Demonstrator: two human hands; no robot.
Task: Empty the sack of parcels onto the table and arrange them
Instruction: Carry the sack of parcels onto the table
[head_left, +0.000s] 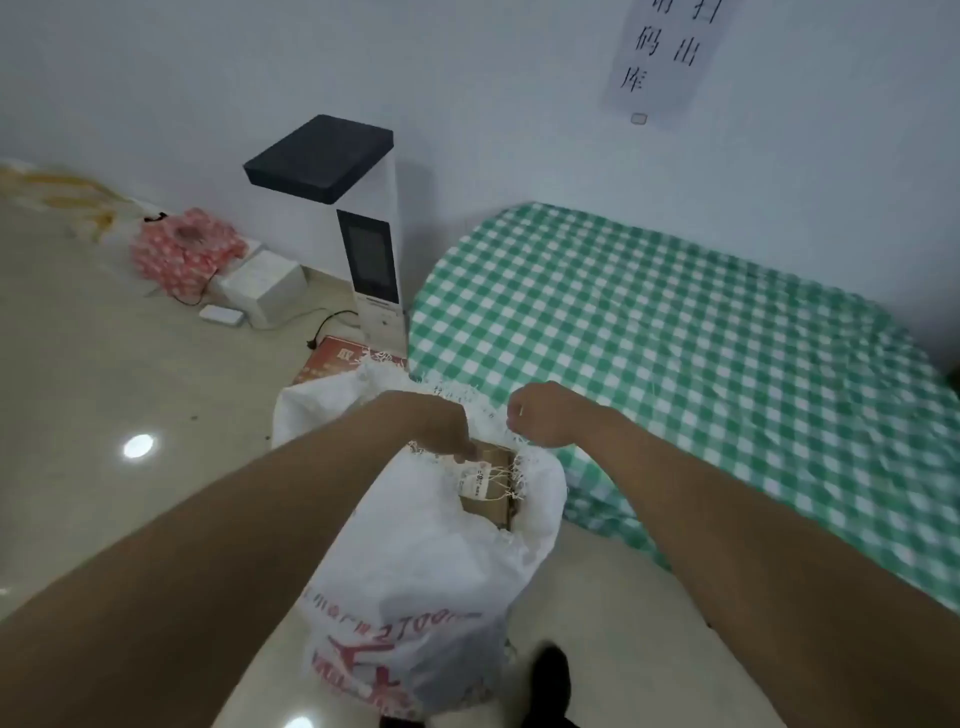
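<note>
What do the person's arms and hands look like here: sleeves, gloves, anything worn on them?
Both forearms are bare right to the picture's edge, with no sleeve showing. The left hand and right hand wear no gloves. No watch, ring or wristband is visible on either.

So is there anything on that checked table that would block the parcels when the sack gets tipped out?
Nothing visible does. The green checked table shows only its cloth. The sack stands on the floor beside it, both hands at its frayed mouth: left hand, right hand. A cardboard parcel shows inside.
</note>
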